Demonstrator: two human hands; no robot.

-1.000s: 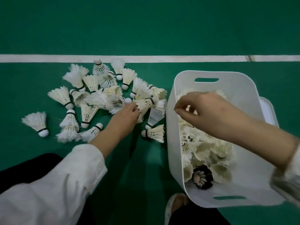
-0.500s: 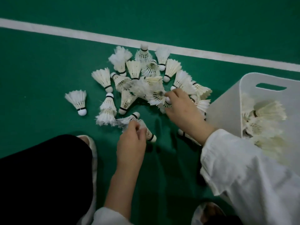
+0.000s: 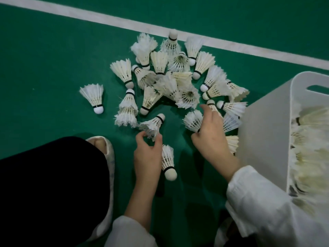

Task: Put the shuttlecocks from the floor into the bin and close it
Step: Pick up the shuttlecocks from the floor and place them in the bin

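Several white feather shuttlecocks lie in a pile [image 3: 170, 81] on the green floor, with a lone shuttlecock [image 3: 94, 97] to its left. My left hand [image 3: 147, 157] pinches the feather skirt of one shuttlecock [image 3: 153, 123] between thumb and fingers. Another shuttlecock [image 3: 168, 162] lies against that hand's right side, cork toward me. My right hand [image 3: 211, 134] grips a shuttlecock [image 3: 193, 121] at the pile's near right edge, and a second cork [image 3: 211, 102] shows at its fingertips. The white bin [image 3: 263, 125] stands open at the right, holding several shuttlecocks [image 3: 313, 139].
A white court line [image 3: 124, 22] runs across the floor behind the pile. My knee in black trousers [image 3: 49, 184] and a pale shoe [image 3: 108, 157] fill the lower left. Another shoe [image 3: 222, 234] sits at the bottom, near the bin.
My right hand left the bin and came over to the pile, where it took hold of a shuttlecock. My left hand drew back to the pile's near edge. The view swung left.
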